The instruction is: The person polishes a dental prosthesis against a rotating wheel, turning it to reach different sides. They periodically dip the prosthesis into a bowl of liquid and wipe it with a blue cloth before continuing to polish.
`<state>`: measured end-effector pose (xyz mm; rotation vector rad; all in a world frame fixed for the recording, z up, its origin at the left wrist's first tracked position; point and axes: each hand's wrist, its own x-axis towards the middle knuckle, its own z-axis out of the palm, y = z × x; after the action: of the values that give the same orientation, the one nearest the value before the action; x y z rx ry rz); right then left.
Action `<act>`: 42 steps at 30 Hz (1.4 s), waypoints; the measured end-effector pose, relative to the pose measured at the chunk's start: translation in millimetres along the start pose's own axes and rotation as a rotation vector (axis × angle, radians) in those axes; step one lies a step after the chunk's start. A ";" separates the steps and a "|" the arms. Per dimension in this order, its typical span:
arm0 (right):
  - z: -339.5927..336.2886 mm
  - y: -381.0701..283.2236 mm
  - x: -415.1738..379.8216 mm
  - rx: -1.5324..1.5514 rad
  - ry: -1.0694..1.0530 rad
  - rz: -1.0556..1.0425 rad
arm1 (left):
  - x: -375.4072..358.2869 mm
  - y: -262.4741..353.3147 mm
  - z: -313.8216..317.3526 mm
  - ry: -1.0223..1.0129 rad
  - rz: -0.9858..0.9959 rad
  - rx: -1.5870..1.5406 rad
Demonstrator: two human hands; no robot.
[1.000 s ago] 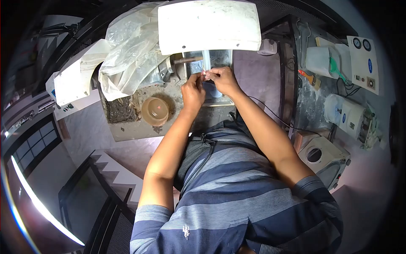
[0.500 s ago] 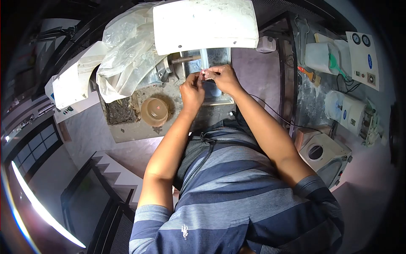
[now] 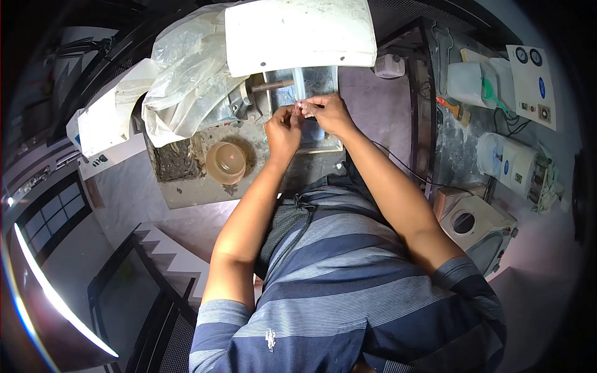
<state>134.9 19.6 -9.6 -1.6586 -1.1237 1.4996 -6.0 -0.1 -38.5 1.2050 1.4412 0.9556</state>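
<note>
My left hand point(image 3: 284, 132) and my right hand point(image 3: 331, 115) meet over a pale-rimmed tray point(image 3: 336, 84). Between their pinched fingertips sits a small pinkish-white piece point(image 3: 300, 105), mostly covered by the fingers, so I cannot tell its kind. Right above the fingertips is the lower edge of a pale wheel point(image 3: 299, 82), seen nearly edge-on. A brown shaft point(image 3: 273, 86) runs to the wheel from the left. Over the tray's far part hangs a white hood point(image 3: 301, 34), hiding the wheel's top.
A bowl of cloudy liquid point(image 3: 226, 163) stands left of my left forearm, beside a dark, caked tray point(image 3: 177, 163). Clear plastic sheeting point(image 3: 186, 74) drapes the machine behind. On the right are a brush point(image 3: 457, 112), a gauge panel point(image 3: 533, 84) and a beige machine point(image 3: 479, 227).
Both hands keep their pinch at the wheel's lower edge, with barely any movement. The whole view has shifted slightly.
</note>
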 end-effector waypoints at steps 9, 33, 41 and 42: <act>-2.5 -5.5 0.1 -0.006 -0.017 0.076 | -1.9 2.2 0.0 -0.063 -0.025 -0.027; 8.1 4.0 1.2 0.090 0.076 0.110 | 16.2 22.1 -15.9 -0.101 0.242 0.384; 9.5 5.6 6.1 0.160 0.029 0.089 | 9.0 9.3 -9.6 -0.093 -0.068 0.035; 10.5 4.0 6.6 0.201 0.023 0.075 | 7.0 10.1 -8.5 -0.099 -0.115 -0.048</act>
<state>125.2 22.8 -17.7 -1.5907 -0.8760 1.5806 -12.4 9.0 -28.4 1.1065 1.3863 0.8358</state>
